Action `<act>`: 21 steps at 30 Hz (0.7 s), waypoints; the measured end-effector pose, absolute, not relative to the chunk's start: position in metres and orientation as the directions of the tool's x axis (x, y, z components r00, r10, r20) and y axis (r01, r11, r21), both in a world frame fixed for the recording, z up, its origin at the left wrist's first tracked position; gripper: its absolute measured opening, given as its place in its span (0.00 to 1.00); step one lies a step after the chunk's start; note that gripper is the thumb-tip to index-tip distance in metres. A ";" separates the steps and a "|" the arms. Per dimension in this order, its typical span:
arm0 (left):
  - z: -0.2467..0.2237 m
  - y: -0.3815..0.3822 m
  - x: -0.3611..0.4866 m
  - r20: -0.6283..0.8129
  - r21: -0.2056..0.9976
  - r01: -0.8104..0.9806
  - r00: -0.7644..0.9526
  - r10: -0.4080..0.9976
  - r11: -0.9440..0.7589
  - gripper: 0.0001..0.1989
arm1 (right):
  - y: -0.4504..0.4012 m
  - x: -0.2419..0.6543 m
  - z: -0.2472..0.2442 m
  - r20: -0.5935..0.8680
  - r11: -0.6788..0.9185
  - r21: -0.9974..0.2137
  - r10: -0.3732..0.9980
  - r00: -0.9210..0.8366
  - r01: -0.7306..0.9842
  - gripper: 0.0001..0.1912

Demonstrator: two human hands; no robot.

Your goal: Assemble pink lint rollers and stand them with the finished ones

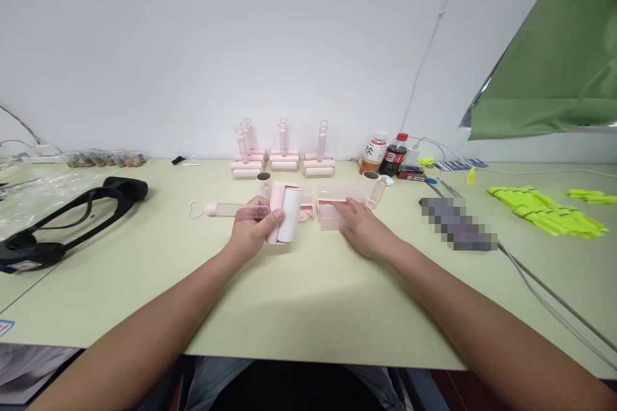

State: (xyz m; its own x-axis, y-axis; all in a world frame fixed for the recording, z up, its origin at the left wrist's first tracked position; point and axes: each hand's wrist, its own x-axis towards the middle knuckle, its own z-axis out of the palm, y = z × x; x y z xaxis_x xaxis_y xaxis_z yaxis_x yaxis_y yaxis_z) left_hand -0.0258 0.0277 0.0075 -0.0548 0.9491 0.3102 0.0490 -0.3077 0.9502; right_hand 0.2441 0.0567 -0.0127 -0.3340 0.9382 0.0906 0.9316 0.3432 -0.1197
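Observation:
My left hand is closed around a pink lint roller. Its white paper roll faces right, and its clear handle with a heart-shaped hook points left. My right hand has its fingers stretched over a translucent pink box-like cover, touching its top; nothing shows gripped in them. Between the hands, a small pink part lies partly hidden behind the held roller. A cardboard-cored roll stands behind my left hand. Another cored roll stands behind my right, with a clear handle beside it.
Several pink lint rollers stand by the wall. Two drink bottles and a small box are at the back right. Black headgear lies left. A blurred-out object, cables and yellow strips lie right.

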 end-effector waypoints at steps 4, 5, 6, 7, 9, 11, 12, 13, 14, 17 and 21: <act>0.009 0.028 -0.029 0.342 0.940 0.044 -0.089 0.935 -0.339 0.17 | 0.060 0.245 -0.014 0.103 0.355 -0.109 0.933 -0.345 0.928 0.31; 0.009 0.029 -0.030 0.353 0.936 0.036 -0.104 0.930 -0.351 0.17 | 0.059 0.246 -0.013 0.105 0.353 -0.105 0.934 -0.342 0.930 0.31; 0.010 0.030 -0.031 0.365 0.931 0.025 -0.122 0.923 -0.364 0.17 | 0.058 0.246 -0.013 0.106 0.339 -0.100 0.938 -0.329 0.935 0.32; 0.011 0.030 -0.033 0.376 0.926 0.015 -0.139 0.916 -0.378 0.18 | 0.056 0.247 -0.012 0.110 0.319 -0.093 0.945 -0.309 0.943 0.34; 0.013 0.032 -0.036 0.406 0.910 -0.008 -0.181 0.896 -0.415 0.17 | 0.049 0.245 -0.010 0.139 0.290 -0.073 0.950 -0.278 0.954 0.37; 0.015 0.034 -0.039 0.440 0.888 -0.031 -0.230 0.868 -0.458 0.17 | 0.041 0.236 -0.008 0.199 0.327 -0.052 0.929 -0.311 0.944 0.37; 0.017 0.035 -0.041 0.455 0.876 -0.043 -0.255 0.853 -0.480 0.17 | 0.037 0.228 -0.006 0.225 0.375 -0.044 0.907 -0.356 0.926 0.37; 0.019 0.036 -0.043 0.466 0.865 -0.056 -0.279 0.840 -0.499 0.17 | 0.033 0.219 -0.005 0.237 0.431 -0.038 0.880 -0.411 0.901 0.36; 0.021 0.037 -0.044 0.475 0.855 -0.069 -0.300 0.828 -0.515 0.17 | 0.032 0.208 -0.004 0.228 0.492 -0.038 0.852 -0.472 0.870 0.35; 0.026 0.038 -0.047 0.483 0.836 -0.089 -0.347 0.804 -0.541 0.17 | 0.042 0.173 -0.001 0.169 0.607 -0.052 0.788 -0.592 0.793 0.35; 0.029 0.039 -0.048 0.484 0.824 -0.107 -0.378 0.789 -0.556 0.18 | 0.082 0.142 0.006 0.158 0.587 -0.030 0.802 -0.576 0.809 0.39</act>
State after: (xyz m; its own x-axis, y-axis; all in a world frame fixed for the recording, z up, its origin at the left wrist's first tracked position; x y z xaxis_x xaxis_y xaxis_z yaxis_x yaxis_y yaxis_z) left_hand -0.0479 0.0386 0.0290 -0.3780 0.7893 0.4838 -0.1070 -0.5563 0.8241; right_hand 0.1415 0.0818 0.0056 -0.5762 0.8019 0.1576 0.8089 0.5871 -0.0299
